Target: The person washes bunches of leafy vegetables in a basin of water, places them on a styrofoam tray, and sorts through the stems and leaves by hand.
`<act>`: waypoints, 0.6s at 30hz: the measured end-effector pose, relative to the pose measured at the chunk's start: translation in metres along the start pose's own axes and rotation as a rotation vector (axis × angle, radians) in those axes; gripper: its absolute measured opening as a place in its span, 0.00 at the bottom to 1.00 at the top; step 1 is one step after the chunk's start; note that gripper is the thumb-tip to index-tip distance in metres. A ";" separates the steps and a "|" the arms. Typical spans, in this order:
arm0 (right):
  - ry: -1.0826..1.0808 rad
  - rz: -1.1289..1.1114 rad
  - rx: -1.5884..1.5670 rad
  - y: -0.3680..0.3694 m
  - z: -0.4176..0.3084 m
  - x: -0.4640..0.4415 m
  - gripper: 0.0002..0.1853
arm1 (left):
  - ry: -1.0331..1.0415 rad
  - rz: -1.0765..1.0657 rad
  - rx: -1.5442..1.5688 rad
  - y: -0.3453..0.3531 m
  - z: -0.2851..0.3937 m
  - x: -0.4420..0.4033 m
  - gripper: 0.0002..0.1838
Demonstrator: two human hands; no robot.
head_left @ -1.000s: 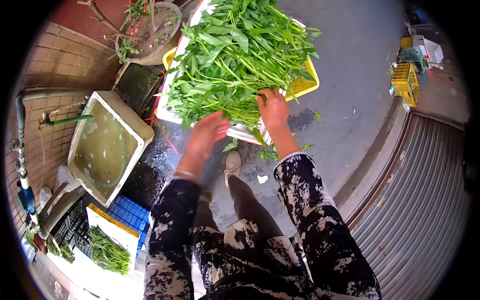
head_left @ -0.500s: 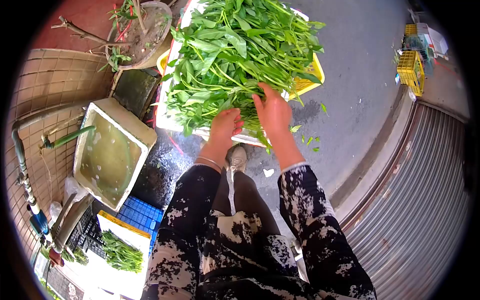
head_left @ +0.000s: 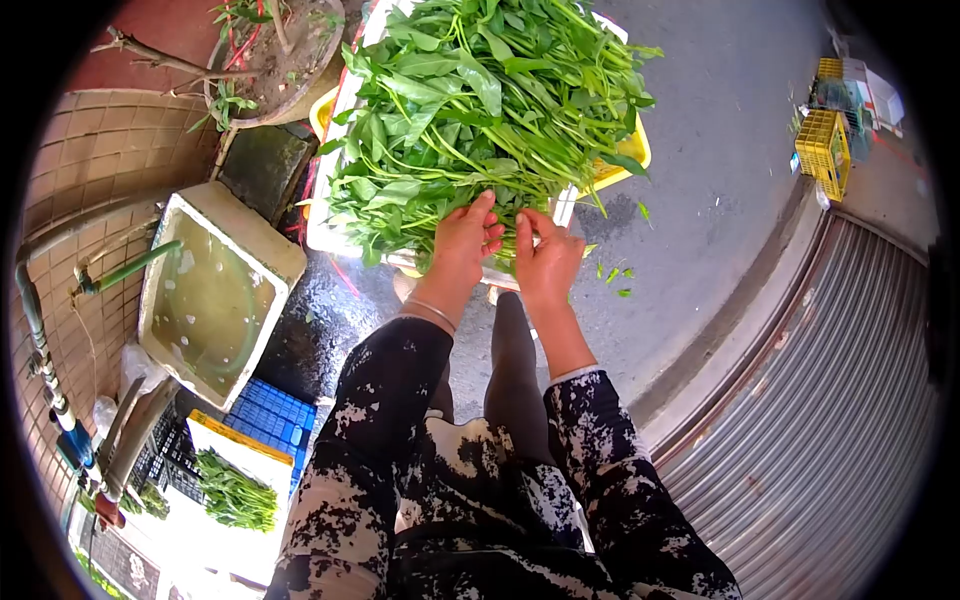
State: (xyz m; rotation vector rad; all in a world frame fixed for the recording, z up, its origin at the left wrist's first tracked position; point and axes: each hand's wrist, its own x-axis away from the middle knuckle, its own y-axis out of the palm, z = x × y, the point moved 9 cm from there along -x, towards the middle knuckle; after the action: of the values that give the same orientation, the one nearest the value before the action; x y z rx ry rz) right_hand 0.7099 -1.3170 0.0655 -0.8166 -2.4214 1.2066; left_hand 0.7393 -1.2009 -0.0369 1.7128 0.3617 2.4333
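A big heap of leafy green water spinach fills a white foam box, with yellow basket edges showing beside it. At the heap's near edge, my left hand has its fingers curled in a pinch against the stems. Close to its right is my right hand, thumb and fingers pressed together at the stems. Some green shows between the two hands. Exactly which stems each hand grips is partly hidden by the fingers.
A water-filled basin with a green hose stands at left, below a plant pot. A white box with more greens and a blue crate are lower left. Yellow crates and a roller shutter are at right.
My right hand has come down from the heap towards me and its fingers have closed. My left hand has risen slightly and shifted right. One leg has stepped, and the view has shifted a little.
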 end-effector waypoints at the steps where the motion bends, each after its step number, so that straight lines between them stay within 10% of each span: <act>1: -0.045 0.049 0.123 -0.008 -0.007 -0.005 0.07 | -0.015 0.014 -0.012 -0.002 -0.003 0.000 0.18; 12: -0.358 0.054 0.024 -0.015 -0.038 -0.032 0.05 | 0.100 -0.096 0.265 0.020 0.001 0.026 0.20; 18: -0.355 -0.297 -0.148 0.004 -0.034 -0.012 0.10 | 0.225 -0.097 0.242 0.019 0.009 0.024 0.12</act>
State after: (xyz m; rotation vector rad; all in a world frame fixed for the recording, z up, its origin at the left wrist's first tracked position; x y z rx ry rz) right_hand 0.7383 -1.3015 0.0825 -0.2748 -2.8163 1.1433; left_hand 0.7400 -1.2117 -0.0068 1.4623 0.7763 2.6044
